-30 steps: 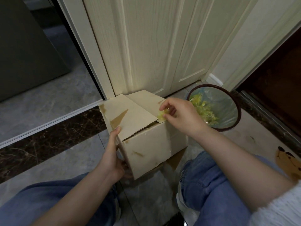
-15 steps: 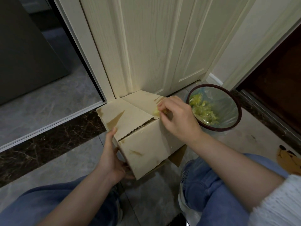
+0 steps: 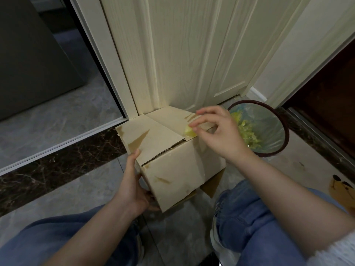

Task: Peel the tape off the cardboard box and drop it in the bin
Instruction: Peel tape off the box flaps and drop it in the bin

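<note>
On the grey tiled floor (image 3: 92, 191), hard against the foot of a cream panelled door (image 3: 184, 54), sits a pale cardboard box (image 3: 172, 169) with its top flaps folded shut. The person crouches over it, knees in blue jeans (image 3: 249, 223) at either side of the near edge of the view.

The left hand (image 3: 132, 189) grips the box's near left corner: the thumb lies up along the left flap's edge, and the fingers curl under the box's lower edge, mostly hidden.

The right hand (image 3: 221, 135) hovers over the right edge of the box top. Its thumb and forefinger pinch a small crumpled piece of yellowish clear tape (image 3: 189, 132), which touches the edge of the right flap; whether it is still stuck there cannot be told. The other fingers are spread loosely apart above.

Brown torn streaks mark the flaps and the front of the box.

Just right of the box, near the door's right corner, stands a round bin (image 3: 284, 131) with a dark rim and a clear liner. Yellow-green crumpled scraps (image 3: 247, 133) lie inside it.

A dark marble strip (image 3: 57, 167) crosses the floor to the left of the box.
</note>
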`<state>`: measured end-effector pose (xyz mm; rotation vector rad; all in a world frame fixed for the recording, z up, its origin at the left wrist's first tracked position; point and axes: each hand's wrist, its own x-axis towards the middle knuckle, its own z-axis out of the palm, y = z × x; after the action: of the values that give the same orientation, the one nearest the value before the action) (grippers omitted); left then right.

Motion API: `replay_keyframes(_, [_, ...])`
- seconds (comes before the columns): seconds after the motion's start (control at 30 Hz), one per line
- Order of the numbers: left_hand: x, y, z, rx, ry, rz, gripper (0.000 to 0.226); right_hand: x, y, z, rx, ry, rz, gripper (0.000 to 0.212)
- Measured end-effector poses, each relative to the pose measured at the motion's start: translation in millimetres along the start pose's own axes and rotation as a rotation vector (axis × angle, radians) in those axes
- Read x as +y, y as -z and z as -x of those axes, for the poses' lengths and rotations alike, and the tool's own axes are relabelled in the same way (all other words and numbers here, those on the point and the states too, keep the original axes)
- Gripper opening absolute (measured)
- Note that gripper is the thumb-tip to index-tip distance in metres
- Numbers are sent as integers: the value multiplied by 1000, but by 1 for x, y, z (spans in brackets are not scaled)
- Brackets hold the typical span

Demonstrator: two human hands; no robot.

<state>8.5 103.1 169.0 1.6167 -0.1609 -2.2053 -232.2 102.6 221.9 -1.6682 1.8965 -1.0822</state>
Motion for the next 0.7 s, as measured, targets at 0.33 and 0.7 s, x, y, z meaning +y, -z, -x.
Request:
replay_keyframes(0.33, [-3, 0, -6, 13, -7, -14, 114, -1, 21, -15, -40, -324, -452, 27])
replay_keyframes(0.7, [-5, -5, 3, 69, -20, -52, 106, 15, 22, -12, -407, -225, 53, 29])
